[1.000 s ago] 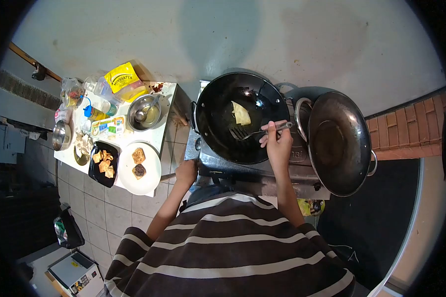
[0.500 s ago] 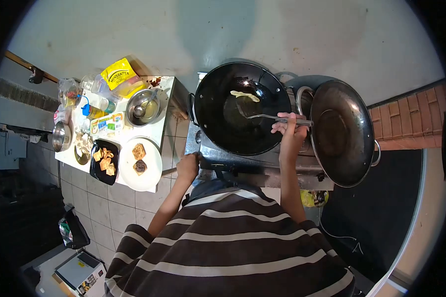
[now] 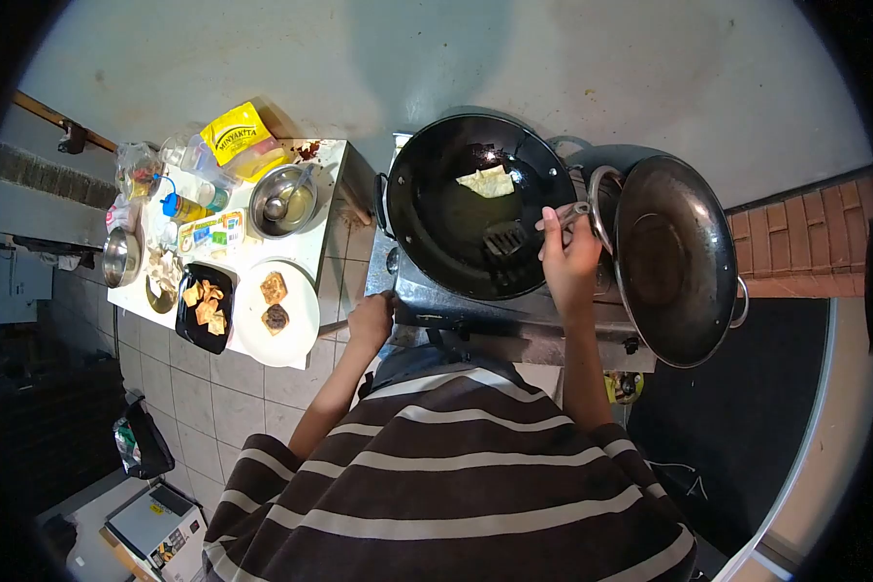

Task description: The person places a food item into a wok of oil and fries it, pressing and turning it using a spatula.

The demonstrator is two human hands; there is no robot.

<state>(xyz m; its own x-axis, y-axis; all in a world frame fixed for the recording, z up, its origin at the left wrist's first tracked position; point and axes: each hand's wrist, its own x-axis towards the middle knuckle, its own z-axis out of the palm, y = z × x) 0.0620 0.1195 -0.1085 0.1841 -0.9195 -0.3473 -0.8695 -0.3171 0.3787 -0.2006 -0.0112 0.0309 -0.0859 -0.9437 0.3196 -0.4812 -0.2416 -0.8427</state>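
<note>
My right hand (image 3: 572,242) is closed around the handle of a slotted spatula (image 3: 504,240). The blade hangs over the near right part of a black wok (image 3: 436,262), below a flat, pale piece of wrapper-like food (image 3: 488,182). A gap separates the blade from that piece, which lies in oil in the wok. At the front left corner of the gas stove (image 3: 456,318), my left hand (image 3: 370,322) is closed on a dark stove knob (image 3: 392,299), mostly hidden by the fingers.
A second wok (image 3: 674,262) leans at the right, beside the stove. On the left table stand a white plate (image 3: 304,301) with two browned pieces, a black dish (image 3: 204,337) of fried pieces, a steel bowl (image 3: 262,223) with a ladle, and a yellow pouch (image 3: 235,134).
The food piece, seen narrow and edge-on before, now lies flat and spread out. The spatula has drawn back toward me and turned so its slotted face shows. My left hand stays put.
</note>
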